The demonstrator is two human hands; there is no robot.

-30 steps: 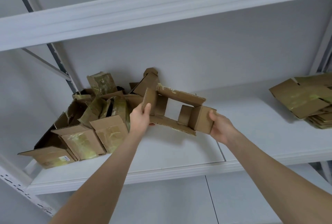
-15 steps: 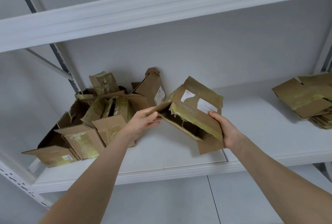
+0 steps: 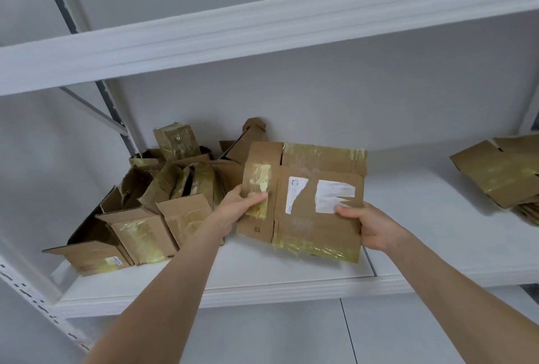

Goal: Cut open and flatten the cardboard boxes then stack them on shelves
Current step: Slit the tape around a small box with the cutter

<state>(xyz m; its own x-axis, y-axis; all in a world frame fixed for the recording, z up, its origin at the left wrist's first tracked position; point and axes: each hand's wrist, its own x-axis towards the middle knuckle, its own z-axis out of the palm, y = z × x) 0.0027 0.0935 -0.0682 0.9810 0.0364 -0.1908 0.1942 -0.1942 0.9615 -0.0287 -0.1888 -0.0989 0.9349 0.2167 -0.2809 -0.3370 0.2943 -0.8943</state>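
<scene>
- Your left hand (image 3: 236, 209) grips the left flap of the flattened box (image 3: 303, 232). The thumb lies across a yellowed tape patch on the front and the fingers are hidden behind the flap.
- Your right hand (image 3: 372, 228) clamps the box's lower right edge, with the thumb on the front just below a torn white label (image 3: 334, 194).
- The flattened box is held nearly upright, printed face toward you, over the middle of the white shelf (image 3: 423, 218). It cannot be told whether its taped lower edge touches the shelf.
- A pile of unflattened boxes (image 3: 163, 209) crowds the left end of the shelf, just beside your left hand.
- A stack of flattened cardboard (image 3: 501, 177) lies at the right end, well apart from the held box.
- The upper shelf beam (image 3: 262, 31) runs overhead.
</scene>
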